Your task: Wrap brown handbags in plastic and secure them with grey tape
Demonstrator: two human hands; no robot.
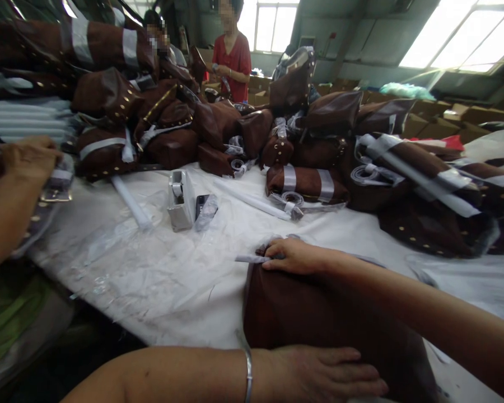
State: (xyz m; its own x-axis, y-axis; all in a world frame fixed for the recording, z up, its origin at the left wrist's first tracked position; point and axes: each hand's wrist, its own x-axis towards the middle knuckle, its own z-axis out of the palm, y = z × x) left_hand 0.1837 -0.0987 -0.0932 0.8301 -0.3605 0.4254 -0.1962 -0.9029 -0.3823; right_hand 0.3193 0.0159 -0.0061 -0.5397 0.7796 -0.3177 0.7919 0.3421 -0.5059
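A dark brown leather handbag [319, 313] lies on the white-covered table in front of me. My left hand [319, 369], with a silver bangle at its wrist, rests flat on the bag's near side, fingers stretched out. At the bag's far left edge, my right hand [292, 256] has its fingers curled down over the edge. A short grey strip [250, 259] sticks out to the left from under those fingers. What lies beneath the right fingers is partly hidden.
A co-worker's hand [29, 162] holds a studded brown bag at the left. Brown bags [172, 146] are piled along the back and right. A white tape dispenser [181, 201], a dark phone-like object [200, 206] and plastic film [121, 240] lie mid-table. People stand behind.
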